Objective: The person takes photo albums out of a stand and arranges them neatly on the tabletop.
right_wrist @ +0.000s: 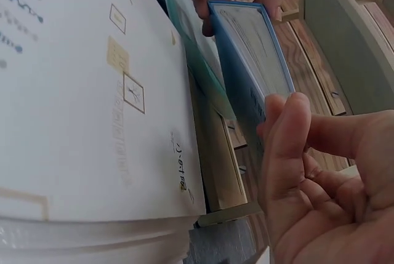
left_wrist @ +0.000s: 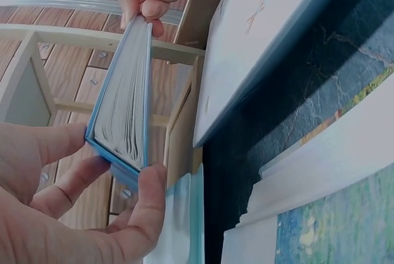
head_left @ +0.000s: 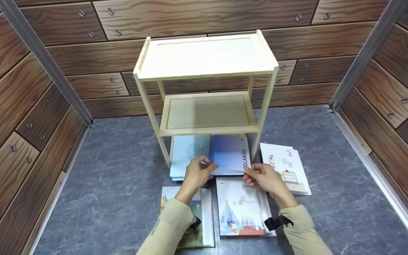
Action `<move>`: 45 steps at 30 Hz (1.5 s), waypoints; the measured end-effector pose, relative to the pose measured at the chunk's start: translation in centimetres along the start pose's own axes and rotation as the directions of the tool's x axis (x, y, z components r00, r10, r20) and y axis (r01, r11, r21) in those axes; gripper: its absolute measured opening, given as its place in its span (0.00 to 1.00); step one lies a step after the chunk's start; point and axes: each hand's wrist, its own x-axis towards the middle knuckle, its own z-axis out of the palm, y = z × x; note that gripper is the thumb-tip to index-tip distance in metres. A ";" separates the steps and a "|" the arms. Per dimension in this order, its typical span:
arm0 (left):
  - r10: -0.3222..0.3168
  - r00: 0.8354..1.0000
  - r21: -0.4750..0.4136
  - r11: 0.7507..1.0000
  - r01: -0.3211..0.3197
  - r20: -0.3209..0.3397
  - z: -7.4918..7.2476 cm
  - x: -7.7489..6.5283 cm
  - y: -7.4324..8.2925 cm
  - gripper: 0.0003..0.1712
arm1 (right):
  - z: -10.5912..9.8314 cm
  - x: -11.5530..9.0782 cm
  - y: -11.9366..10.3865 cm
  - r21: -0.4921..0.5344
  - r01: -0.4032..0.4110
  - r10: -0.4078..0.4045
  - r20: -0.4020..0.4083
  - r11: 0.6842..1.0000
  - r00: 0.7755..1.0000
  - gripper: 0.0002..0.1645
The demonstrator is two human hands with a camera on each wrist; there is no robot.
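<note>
Both hands hold a blue photo album (head_left: 228, 154) marked POLAROID by its near end, at the front of the shelf rack's lowest level. My left hand (head_left: 197, 174) pinches the near left corner between thumb and fingers; in the left wrist view its fingers (left_wrist: 151, 199) grip the cover's edges, with the stack of pages showing. At the near right corner my right hand (head_left: 265, 178) pinches the album, thumb and forefinger meeting at its edge in the right wrist view. Light blue albums or folders (head_left: 186, 150) lie left of it, inside the rack.
The pale wooden rack (head_left: 209, 131) has a top and a middle shelf above the hands. On the floor in front lie a white illustrated album (head_left: 239, 205) and a landscape-covered one (head_left: 168, 193). Another white illustrated album (head_left: 285, 166) lies right of the rack. Wood-patterned walls surround the floor.
</note>
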 end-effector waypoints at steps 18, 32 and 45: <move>-0.219 0.971 -0.079 0.971 0.227 0.096 -2.0 -1.0 -0.3 0.44 | 1.3 -1.1 0.2 -0.040 0.068 -0.068 -0.001 0.997 0.998 0.13; -0.196 0.962 -0.167 0.959 0.228 0.189 -3.7 -3.0 -0.9 0.38 | 2.3 -3.2 0.2 -0.004 0.077 -0.077 0.061 0.997 0.995 0.13; -0.147 0.960 -0.297 0.930 0.215 0.237 -4.3 -5.1 -1.6 0.36 | 3.4 -4.7 0.2 0.057 0.071 -0.076 0.093 0.996 0.993 0.13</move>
